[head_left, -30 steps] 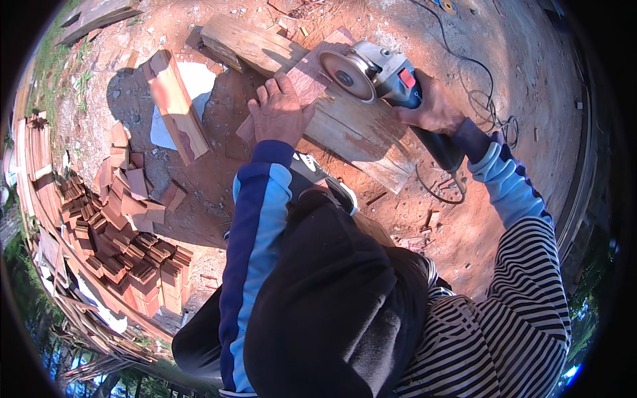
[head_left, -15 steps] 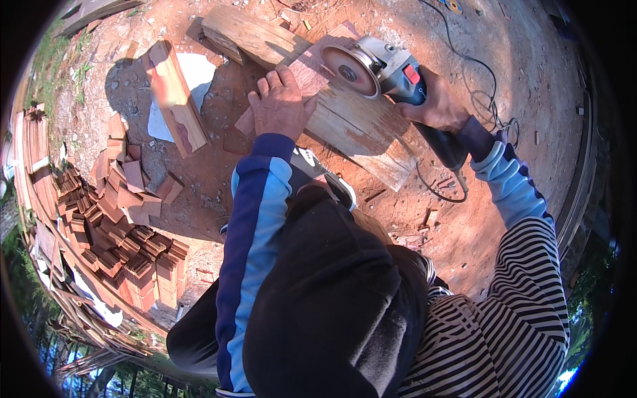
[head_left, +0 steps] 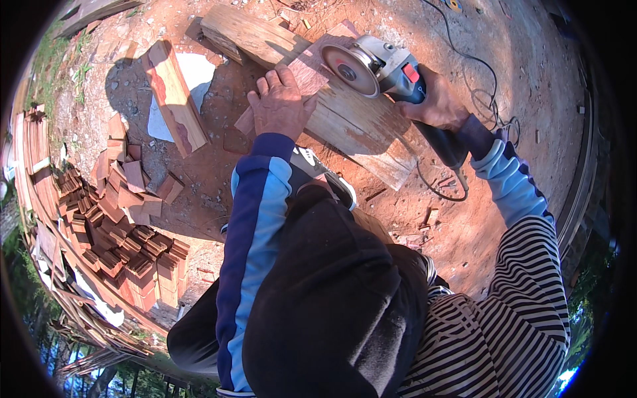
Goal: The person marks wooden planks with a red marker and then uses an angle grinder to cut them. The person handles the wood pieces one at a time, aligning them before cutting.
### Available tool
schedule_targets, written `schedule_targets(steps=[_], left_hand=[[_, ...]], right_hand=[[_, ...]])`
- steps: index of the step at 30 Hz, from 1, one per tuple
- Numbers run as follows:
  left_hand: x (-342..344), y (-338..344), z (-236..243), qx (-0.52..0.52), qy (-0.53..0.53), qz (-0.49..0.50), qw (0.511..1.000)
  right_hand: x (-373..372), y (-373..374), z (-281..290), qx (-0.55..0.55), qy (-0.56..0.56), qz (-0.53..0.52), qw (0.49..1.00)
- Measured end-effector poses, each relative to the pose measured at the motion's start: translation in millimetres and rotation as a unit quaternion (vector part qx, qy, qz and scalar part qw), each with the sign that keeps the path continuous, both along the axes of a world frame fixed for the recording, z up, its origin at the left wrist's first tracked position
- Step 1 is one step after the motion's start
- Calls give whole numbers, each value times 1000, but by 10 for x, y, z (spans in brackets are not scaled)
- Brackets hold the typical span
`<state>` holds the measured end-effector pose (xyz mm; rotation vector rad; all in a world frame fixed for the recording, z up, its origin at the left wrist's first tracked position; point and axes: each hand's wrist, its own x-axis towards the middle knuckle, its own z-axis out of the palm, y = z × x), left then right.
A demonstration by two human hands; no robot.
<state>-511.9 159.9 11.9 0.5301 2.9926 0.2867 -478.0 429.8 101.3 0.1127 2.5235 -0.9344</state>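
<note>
The right hand (head_left: 434,106), upper right of centre, is wrapping closed around the body of an angle grinder (head_left: 388,66), whose disc (head_left: 344,66) is sitting at the far end of a reddish wood piece (head_left: 302,79). The left hand (head_left: 280,105), at upper centre, is pressing flat, fingers spread, on that piece, which is lying across a pale plank (head_left: 358,129) on the red dirt ground (head_left: 524,79). Compared with the frame half a second earlier, both hands, the grinder and the wood are keeping the same arrangement; only the view is shifting slightly. A black cable (head_left: 488,109) is trailing from the grinder toward the upper right. A thicker beam (head_left: 245,33) is lying just beyond the plank, and a separate board (head_left: 174,96) is resting over a white sheet (head_left: 192,79) at upper left. Cut wood blocks (head_left: 126,232) are piling up along the left edge. The person's dark cap (head_left: 332,298) and striped sleeve (head_left: 524,312) are filling the lower frame, hiding the near ground.
</note>
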Motion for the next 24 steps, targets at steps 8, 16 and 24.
schedule_targets(steps=[8, 16, 24], left_hand=[[-4, 8, 3, -6, -1, 0, 1000], [-5, 6, -3, -10, 2, -1, 1000], [-16, 20, -6, -19, -6, 5, 1000]], right_hand=[[-4, -10, 23, -2, -6, -3, 1000], [4, -17, -14, -14, 5, -7, 1000], [11, 14, -58, -22, 31, -2, 999]])
